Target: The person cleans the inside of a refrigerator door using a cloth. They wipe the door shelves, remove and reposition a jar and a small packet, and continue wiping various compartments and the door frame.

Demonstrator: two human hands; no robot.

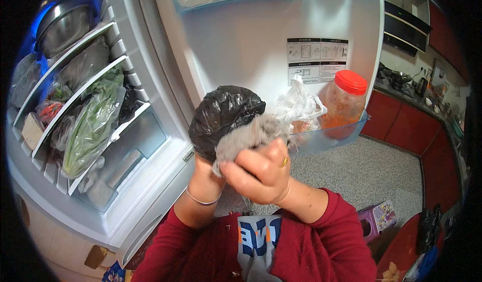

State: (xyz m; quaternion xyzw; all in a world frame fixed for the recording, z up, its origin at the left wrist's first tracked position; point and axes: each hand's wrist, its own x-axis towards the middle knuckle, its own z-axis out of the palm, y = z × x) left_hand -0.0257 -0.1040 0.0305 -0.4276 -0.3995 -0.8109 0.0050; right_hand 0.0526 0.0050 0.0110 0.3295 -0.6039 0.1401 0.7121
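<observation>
My left hand (205,172), with a thin bangle at the wrist, holds up a full black plastic bag (222,118) from below; the bag hides its fingers. In my right hand (263,172) a grey cloth (248,137) is bunched, pressed against or just in front of the bag. The cloth is blurred. Beyond both hands stands the open refrigerator door (233,48). Its lower door bin (339,135) holds a knotted white plastic bag (299,101) and a clear jar with a red lid (350,81) and orange-red contents.
On the left, the refrigerator shelves (99,73) carry a metal pot (66,27) and bagged leafy greens (92,127), above a clear drawer (124,176). A purple plastic stool (376,220) stands on the speckled floor (357,172). Red cabinets (391,112) line the right, below a counter.
</observation>
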